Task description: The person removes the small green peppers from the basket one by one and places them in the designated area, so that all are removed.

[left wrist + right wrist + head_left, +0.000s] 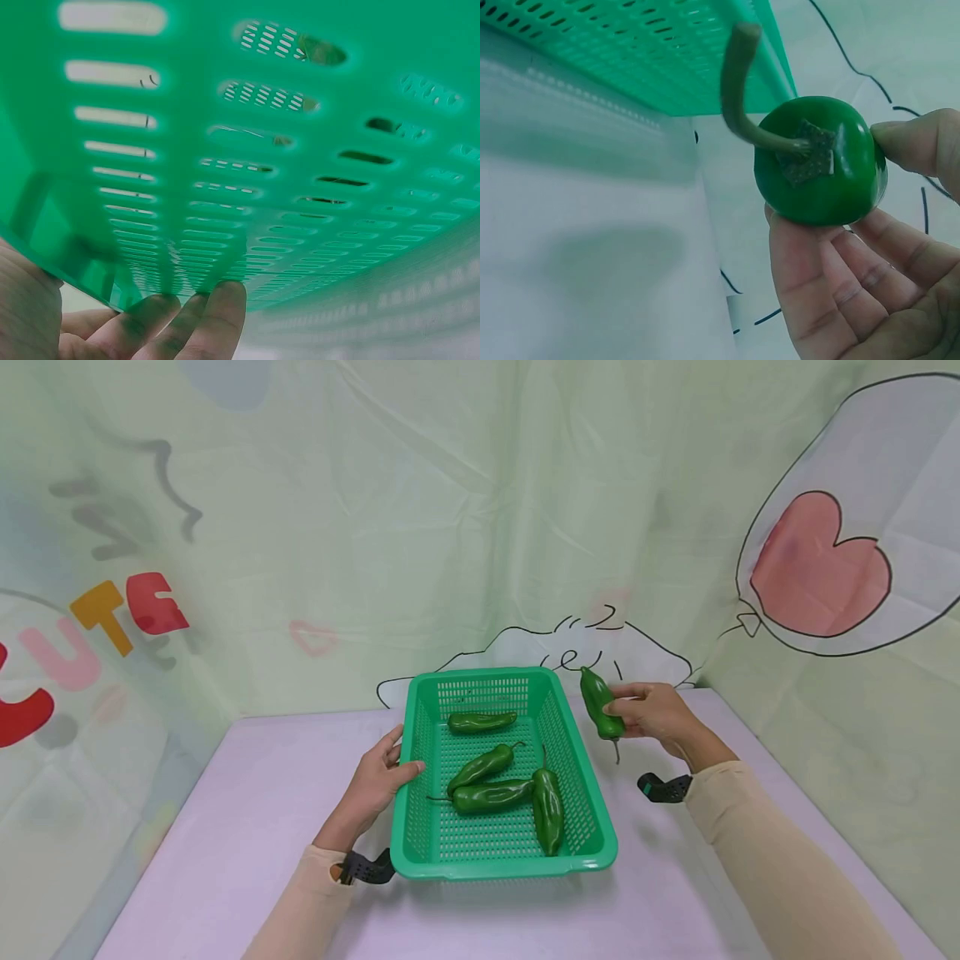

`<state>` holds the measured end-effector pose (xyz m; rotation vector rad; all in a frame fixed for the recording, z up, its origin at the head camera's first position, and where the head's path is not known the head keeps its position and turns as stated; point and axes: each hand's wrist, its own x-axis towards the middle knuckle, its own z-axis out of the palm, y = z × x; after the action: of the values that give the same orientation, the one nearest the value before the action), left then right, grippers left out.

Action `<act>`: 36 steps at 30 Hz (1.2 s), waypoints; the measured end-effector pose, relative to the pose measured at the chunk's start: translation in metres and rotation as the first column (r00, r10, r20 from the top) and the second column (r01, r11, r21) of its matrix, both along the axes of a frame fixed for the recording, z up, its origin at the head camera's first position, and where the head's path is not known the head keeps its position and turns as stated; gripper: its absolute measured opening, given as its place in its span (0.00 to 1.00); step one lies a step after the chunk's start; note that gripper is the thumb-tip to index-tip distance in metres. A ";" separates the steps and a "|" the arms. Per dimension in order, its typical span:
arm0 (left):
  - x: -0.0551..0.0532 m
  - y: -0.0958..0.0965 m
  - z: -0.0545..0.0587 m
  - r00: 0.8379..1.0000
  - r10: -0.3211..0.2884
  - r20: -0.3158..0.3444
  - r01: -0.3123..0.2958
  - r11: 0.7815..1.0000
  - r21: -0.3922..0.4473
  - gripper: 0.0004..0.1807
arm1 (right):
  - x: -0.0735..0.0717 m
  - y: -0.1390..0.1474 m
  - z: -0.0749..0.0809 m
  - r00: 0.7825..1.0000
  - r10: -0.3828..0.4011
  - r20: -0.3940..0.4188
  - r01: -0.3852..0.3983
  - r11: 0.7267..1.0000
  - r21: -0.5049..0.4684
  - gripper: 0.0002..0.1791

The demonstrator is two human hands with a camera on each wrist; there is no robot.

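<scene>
Right hand (654,714) pinches a pepper (597,700); left hand (373,789) grips the basket (502,867).
The basket's near wall (572,777) separates it from four peppers (491,796) inside; a printed sheet (420,527) hangs behind.

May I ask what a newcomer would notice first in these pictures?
Probably the green basket at lower centre, held by the left hand, four peppers inside. Next comes the pepper pinched in the right hand, right of the basket. The heart at the head view's upper right also stands out.
</scene>
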<state>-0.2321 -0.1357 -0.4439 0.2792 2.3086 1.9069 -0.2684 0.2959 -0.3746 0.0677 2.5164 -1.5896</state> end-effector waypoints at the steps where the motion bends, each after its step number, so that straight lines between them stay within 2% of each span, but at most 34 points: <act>1: 0.000 0.000 0.000 1.000 0.000 0.001 0.000 1.000 0.000 0.45 | -0.001 0.001 -0.002 1.000 -0.005 0.003 0.005 1.000 0.005 0.35; 19: -0.001 0.000 -0.001 1.000 0.016 0.007 -0.016 1.000 -0.003 0.45 | -0.010 0.014 -0.029 0.996 -0.068 0.053 0.065 0.997 0.046 0.34; 36: -0.001 -0.001 -0.001 1.000 -0.002 0.017 0.002 1.000 0.018 0.45 | -0.026 0.024 -0.057 0.984 -0.132 0.122 0.120 0.988 0.097 0.35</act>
<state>-0.2328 -0.1363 -0.4449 0.2664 2.2812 1.9223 -0.2947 0.3200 -0.4317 0.3356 2.5268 -1.4641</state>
